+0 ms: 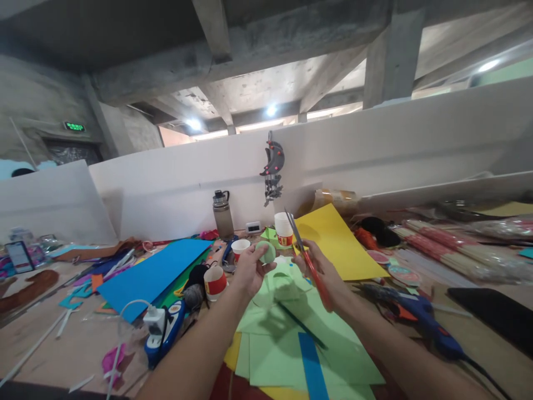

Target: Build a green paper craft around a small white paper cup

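Pinched between the fingertips of my left hand (252, 272) is a small light green paper disc (267, 253). My right hand (318, 266) grips a pair of scissors (300, 243) with red-orange handles, its blades pointing up and away from me. The blades stand to the right of the disc, apart from it. Below both hands lie light green paper sheets (266, 355), with a dark pencil-like stick (302, 325) and a blue paper strip (312, 364) on top. A paper cup (215, 283) stands left of my left hand.
Blue card (158, 272) lies left, yellow card (337, 244) right. More paper cups (283, 228), a water bottle (223, 214) and a small digital clock (253, 228) stand behind. A blue power strip (164, 336) sits front left; a glue gun (433, 322) lies right with its cord trailing.
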Motion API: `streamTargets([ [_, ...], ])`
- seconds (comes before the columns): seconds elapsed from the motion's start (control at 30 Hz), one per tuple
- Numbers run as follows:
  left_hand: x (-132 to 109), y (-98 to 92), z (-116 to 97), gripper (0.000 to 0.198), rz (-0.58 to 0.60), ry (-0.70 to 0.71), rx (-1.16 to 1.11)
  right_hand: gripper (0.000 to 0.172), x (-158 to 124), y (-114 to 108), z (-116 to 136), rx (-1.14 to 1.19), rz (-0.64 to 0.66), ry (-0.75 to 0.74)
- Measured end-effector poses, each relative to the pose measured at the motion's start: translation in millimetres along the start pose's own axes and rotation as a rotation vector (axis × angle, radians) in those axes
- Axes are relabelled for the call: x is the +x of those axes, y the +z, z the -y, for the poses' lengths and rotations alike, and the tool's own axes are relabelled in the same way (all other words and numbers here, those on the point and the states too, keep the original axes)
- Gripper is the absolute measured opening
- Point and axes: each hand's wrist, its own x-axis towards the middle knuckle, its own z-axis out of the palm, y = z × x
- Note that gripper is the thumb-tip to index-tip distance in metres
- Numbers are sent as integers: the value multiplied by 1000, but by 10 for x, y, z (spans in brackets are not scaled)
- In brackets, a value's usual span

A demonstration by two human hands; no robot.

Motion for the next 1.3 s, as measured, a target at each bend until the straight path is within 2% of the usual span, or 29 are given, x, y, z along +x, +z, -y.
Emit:
streamTargets([
  [0.17,0,-26,-18,26,-5,17,-7,49,-122,-24,-10,-73,146,126],
  [0.33,-35,48,-40,26,-14,62,-1,43,-149,-6,42,-119,222,109],
  [0.5,-99,107,-5,25,14,65,32,45,-194,23,24,-87,270,145],
  [0.7,-140,165,16,26,-46,61,41,45,-228,33,12,-29,257,125],
  [1.3,-155,163,48,30,-69,103,122,40,-235,39,1,-87,219,116],
])
